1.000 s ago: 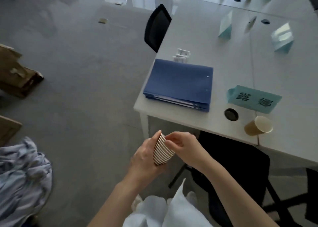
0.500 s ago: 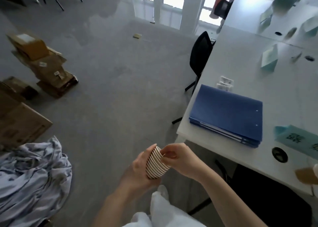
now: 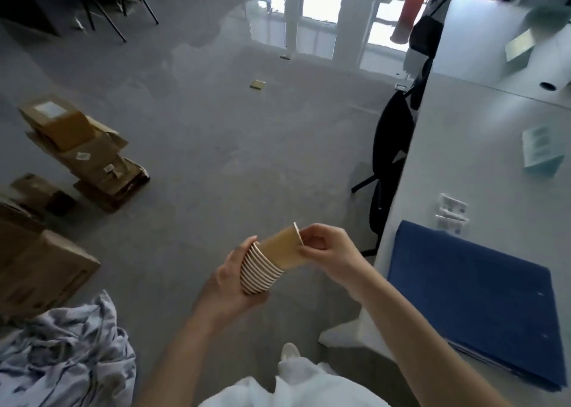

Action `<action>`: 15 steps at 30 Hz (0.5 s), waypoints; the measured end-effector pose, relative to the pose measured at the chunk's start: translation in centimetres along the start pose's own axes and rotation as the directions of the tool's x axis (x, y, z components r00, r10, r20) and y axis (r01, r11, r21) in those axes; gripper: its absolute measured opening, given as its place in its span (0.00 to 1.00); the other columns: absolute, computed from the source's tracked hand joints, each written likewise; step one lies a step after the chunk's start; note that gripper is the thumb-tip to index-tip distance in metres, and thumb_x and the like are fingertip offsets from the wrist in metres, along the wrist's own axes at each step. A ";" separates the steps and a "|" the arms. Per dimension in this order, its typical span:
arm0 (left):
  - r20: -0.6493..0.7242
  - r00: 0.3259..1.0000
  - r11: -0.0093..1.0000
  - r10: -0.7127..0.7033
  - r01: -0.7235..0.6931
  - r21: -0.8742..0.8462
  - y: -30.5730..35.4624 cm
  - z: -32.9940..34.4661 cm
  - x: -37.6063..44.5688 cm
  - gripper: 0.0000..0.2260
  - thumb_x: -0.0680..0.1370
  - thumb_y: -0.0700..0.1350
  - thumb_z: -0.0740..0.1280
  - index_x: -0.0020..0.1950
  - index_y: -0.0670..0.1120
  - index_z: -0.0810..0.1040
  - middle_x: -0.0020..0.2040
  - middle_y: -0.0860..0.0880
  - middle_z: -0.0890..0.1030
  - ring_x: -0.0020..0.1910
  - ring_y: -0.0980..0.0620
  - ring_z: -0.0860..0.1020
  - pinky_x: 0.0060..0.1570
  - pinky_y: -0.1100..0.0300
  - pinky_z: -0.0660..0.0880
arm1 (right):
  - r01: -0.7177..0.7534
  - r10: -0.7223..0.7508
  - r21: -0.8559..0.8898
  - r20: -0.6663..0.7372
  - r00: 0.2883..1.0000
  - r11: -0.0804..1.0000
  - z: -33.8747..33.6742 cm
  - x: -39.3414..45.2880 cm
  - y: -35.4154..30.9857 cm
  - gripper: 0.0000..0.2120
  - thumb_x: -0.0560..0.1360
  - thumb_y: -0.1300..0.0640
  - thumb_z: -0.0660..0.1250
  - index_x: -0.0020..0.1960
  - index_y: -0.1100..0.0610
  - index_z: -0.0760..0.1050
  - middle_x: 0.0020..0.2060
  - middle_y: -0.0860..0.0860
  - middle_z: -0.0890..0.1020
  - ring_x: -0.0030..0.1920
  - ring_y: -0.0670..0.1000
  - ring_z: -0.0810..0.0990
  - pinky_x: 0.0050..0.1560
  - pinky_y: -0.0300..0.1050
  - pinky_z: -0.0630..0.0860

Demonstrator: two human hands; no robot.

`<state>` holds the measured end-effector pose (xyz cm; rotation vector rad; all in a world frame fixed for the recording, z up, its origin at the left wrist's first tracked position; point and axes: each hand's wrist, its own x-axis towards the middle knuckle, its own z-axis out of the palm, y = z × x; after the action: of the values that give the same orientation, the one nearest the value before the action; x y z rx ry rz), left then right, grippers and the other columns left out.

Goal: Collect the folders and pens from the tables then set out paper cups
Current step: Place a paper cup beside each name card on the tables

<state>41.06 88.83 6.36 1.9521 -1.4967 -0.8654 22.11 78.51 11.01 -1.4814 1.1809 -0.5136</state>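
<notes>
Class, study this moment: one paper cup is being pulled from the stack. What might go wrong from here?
1. The right hand pinches only the rim of the top cup, so it may crumple or slip.
2. A second cup may stick and come out of the stack in the left hand.
3. All this happens over bare floor, so a dropped cup gets dirty.

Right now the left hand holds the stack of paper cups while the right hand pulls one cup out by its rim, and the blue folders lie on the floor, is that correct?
Not quite: in the head view the blue folders lie on the white table, not the floor. The rest holds: the left hand grips the cup stack and the right hand pulls one cup by its rim.
</notes>
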 end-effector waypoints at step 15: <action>0.006 0.998 0.998 0.058 -0.057 -0.019 -1.6 -7.8 26.4 0.46 0.62 0.51 0.80 0.74 0.60 0.59 0.61 0.52 0.76 0.52 0.49 0.78 0.48 0.58 0.74 | -0.023 0.056 0.090 -0.392 0.918 0.996 -1.6 21.5 -6.8 0.10 0.71 0.69 0.68 0.52 0.64 0.79 0.42 0.55 0.82 0.39 0.45 0.79 0.37 0.29 0.73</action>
<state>52.76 63.83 5.75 1.8851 -1.5353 -0.8586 32.18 58.24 11.64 -1.3135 1.4792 -0.8526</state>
